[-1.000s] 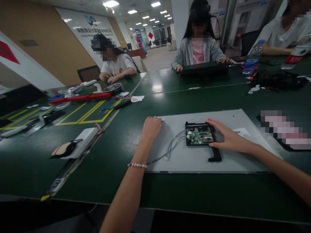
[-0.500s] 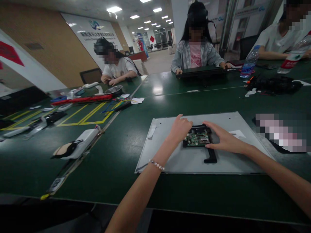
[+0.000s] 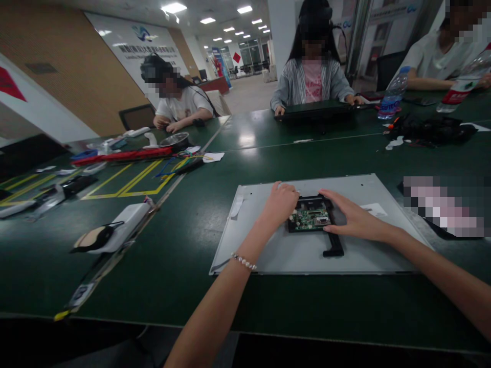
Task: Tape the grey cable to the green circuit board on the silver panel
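Observation:
A grey-white flat panel (image 3: 261, 250), like the back of a screen, lies on the green table in front of me. On its middle rests a black plastic frame (image 3: 336, 245) with a green circuit board (image 3: 309, 220) inside and an L-shaped arm toward me. My right hand (image 3: 351, 217) grips the frame's right side, thumb at the lower edge and fingers at the upper corner. At the upper left corner, my left hand (image 3: 282, 204) is closed with its fingers curled against the frame; its fingertips are partly hidden.
A white box with a black strap (image 3: 123, 227) lies to the left, beside yellow tape markings. Further off are a red bar (image 3: 123, 156) and loose wires. Bottles (image 3: 393, 97) and black parts (image 3: 429, 130) stand at the back right. Several people sit around the table.
My left hand has shifted slightly, its raised digit now folded down nearer the frame. The right hand keeps its hold, and the camera view has turned a little to the right.

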The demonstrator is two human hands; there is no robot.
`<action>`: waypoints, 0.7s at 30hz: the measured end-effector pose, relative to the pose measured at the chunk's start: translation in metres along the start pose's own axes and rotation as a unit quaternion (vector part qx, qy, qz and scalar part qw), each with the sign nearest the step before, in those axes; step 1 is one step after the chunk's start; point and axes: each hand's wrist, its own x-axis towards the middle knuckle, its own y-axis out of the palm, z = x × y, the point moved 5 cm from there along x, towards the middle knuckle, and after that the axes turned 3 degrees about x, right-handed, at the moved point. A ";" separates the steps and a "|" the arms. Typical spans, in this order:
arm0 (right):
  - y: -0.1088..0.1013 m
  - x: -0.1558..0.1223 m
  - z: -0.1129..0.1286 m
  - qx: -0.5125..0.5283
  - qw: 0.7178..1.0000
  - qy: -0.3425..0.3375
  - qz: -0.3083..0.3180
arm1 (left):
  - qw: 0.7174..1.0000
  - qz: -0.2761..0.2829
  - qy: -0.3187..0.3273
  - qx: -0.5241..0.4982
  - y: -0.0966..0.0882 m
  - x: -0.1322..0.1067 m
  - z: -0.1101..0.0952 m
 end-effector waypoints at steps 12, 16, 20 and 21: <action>0.000 -0.001 0.001 -0.002 1.000 0.004 -0.002 | 0.999 -0.004 -0.032 -0.038 0.000 -0.003 0.006; -0.002 -0.002 0.003 -0.006 1.000 0.011 -0.002 | 0.993 -0.009 -0.070 -0.092 0.003 -0.002 0.011; -0.002 -0.003 0.003 0.000 1.000 0.018 0.003 | 0.986 -0.011 -0.104 -0.128 0.005 -0.002 0.015; -0.002 -0.003 0.002 0.001 1.000 0.019 0.004 | 0.985 -0.012 -0.109 -0.132 0.005 -0.002 0.015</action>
